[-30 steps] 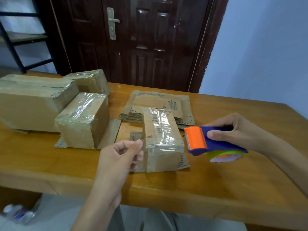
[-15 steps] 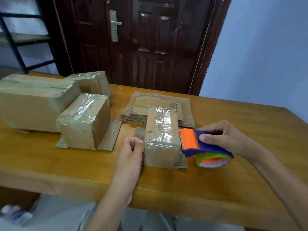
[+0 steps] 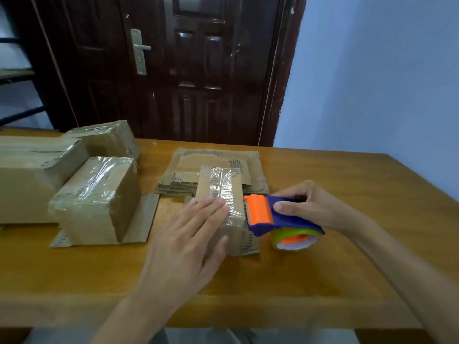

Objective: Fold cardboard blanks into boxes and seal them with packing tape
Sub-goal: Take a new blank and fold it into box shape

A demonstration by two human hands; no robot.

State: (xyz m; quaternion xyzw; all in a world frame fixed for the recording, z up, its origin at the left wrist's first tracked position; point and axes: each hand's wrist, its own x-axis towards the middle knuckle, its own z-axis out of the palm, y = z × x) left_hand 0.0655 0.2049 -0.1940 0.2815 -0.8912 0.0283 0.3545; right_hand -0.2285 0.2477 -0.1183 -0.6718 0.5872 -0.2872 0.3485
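Note:
A small taped cardboard box [image 3: 224,187] stands in the middle of the wooden table [image 3: 323,269]. My left hand [image 3: 191,234] lies flat on the box's near top, fingers straight, pressing on the clear tape. My right hand [image 3: 313,207] grips a blue and orange tape dispenser [image 3: 270,216] with a green roll, its orange head against the box's right side. Behind the box lies a stack of flat cardboard blanks [image 3: 253,167].
Finished taped boxes stand at the left: a medium one [image 3: 99,202], a large one [image 3: 29,177] and another [image 3: 109,140] behind them. A dark wooden door [image 3: 198,70] and a blue wall [image 3: 372,83] lie beyond the table's far edge.
My left hand has opened and moved from the box's left side onto its top. The dispenser came in from the right and now touches the box's right side.

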